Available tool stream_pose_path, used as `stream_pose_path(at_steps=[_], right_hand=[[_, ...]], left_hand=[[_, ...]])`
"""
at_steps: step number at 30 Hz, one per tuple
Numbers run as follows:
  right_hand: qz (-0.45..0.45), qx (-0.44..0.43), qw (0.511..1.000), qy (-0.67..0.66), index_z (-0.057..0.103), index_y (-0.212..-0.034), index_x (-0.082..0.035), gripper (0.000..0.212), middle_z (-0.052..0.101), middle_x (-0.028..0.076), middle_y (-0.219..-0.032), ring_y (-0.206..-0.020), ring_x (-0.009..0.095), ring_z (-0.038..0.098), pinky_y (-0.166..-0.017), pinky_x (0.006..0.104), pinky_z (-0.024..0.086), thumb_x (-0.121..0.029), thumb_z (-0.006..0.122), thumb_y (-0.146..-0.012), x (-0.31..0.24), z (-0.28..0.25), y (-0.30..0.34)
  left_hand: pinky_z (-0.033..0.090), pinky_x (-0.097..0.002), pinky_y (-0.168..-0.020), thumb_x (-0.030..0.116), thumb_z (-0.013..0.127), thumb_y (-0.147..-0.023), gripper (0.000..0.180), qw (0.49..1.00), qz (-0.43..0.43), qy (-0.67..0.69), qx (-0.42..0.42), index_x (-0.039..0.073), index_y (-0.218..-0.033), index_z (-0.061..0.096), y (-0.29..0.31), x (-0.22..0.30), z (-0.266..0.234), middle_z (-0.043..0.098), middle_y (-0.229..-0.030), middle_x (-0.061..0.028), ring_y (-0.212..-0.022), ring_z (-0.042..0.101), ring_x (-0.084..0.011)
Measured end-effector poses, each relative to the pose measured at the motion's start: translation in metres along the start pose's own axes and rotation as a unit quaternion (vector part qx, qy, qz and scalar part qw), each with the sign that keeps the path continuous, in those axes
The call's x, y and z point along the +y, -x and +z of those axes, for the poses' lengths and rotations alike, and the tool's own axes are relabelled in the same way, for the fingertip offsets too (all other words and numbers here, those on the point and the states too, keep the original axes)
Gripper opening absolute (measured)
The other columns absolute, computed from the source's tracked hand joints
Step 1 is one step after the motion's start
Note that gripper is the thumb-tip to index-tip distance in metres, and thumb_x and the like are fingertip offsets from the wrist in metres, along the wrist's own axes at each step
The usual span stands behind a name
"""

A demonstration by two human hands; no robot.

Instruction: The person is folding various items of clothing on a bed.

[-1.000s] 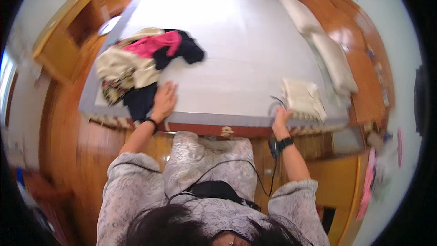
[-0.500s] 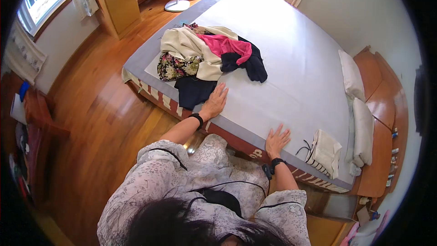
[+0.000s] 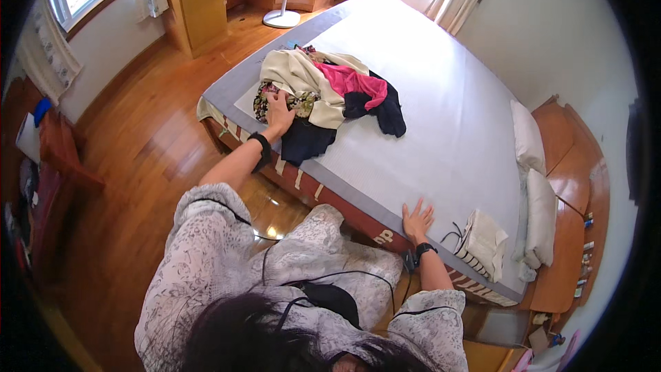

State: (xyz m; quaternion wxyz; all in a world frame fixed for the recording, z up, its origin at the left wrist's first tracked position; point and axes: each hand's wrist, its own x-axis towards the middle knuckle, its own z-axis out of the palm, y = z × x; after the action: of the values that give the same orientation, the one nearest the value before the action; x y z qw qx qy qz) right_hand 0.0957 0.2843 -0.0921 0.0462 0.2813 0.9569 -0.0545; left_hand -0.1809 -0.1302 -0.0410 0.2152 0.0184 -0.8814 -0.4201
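Note:
A heap of clothes lies on the left part of the bed: a cream garment [image 3: 292, 72], a floral garment [image 3: 303, 105], a pink garment [image 3: 354, 84] and dark navy cloth [image 3: 308, 141]. My left hand [image 3: 279, 116] is at the floral garment on the near side of the heap, its fingers bent onto the cloth. Flat on the mattress near the front edge rests my right hand [image 3: 416, 221], fingers spread and holding nothing. To its right is a folded cream garment [image 3: 485, 240] with dark stripes and dark cords.
The pale mattress [image 3: 441, 117] has a grey border. Two pillows [image 3: 541, 210] lean by the wooden headboard [image 3: 571, 234]. A desk [image 3: 196, 17] and a white fan stand [image 3: 281, 19] stand beyond the bed. Wooden floor [image 3: 148, 145] lies to the left.
My left hand has left the mattress edge and moved left and forward onto the floral garment. My right hand stays flat on the bed. The view has shifted slightly.

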Motion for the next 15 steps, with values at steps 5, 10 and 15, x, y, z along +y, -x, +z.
stream_pose_path(at_steps=[5, 10, 15], right_hand=[[-0.016, -0.101, 0.994, -0.028, 0.008, -0.147, -0.013, 0.081, 0.007, 0.028, -0.148, -0.138, 0.040, 0.000, -0.110, 0.0522, 0.003, -0.065, 0.028, -0.088, 0.012, 0.002, 0.007], [-0.061, -0.128, 0.978, -0.152, 0.023, -0.144, -0.007, 0.080, 0.019, 0.029, -0.144, -0.136, 0.039, 0.015, -0.111, 0.0445, 0.010, -0.064, 0.030, -0.088, 0.068, 0.027, -0.012], [-0.070, -0.157, 0.946, -0.274, 0.040, -0.134, -0.002, 0.063, 0.046, 0.026, -0.130, -0.125, 0.040, 0.037, -0.107, 0.0374, 0.024, -0.050, 0.036, -0.094, 0.052, -0.011, -0.018]], left_hand=[[0.050, -0.0425, -0.072, 0.013, 0.062, -0.071, 0.009, 0.991, -0.014, -0.048, -0.124, 0.007, -0.078, 0.064, -0.025, -0.020, -0.006, 0.065, -0.083, -0.0143, -0.081, 0.063, -0.0326], [0.049, -0.0445, -0.071, 0.018, 0.055, -0.076, 0.016, 0.988, 0.117, -0.051, -0.083, 0.008, -0.081, 0.067, -0.090, 0.046, -0.019, 0.065, -0.085, -0.0169, -0.082, 0.062, -0.0355], [0.045, -0.0261, -0.053, 0.015, 0.060, -0.082, 0.017, 0.944, 0.239, 0.227, -0.031, 0.000, -0.075, 0.064, -0.151, 0.158, -0.102, 0.061, -0.061, -0.0059, -0.055, 0.056, -0.0091]])
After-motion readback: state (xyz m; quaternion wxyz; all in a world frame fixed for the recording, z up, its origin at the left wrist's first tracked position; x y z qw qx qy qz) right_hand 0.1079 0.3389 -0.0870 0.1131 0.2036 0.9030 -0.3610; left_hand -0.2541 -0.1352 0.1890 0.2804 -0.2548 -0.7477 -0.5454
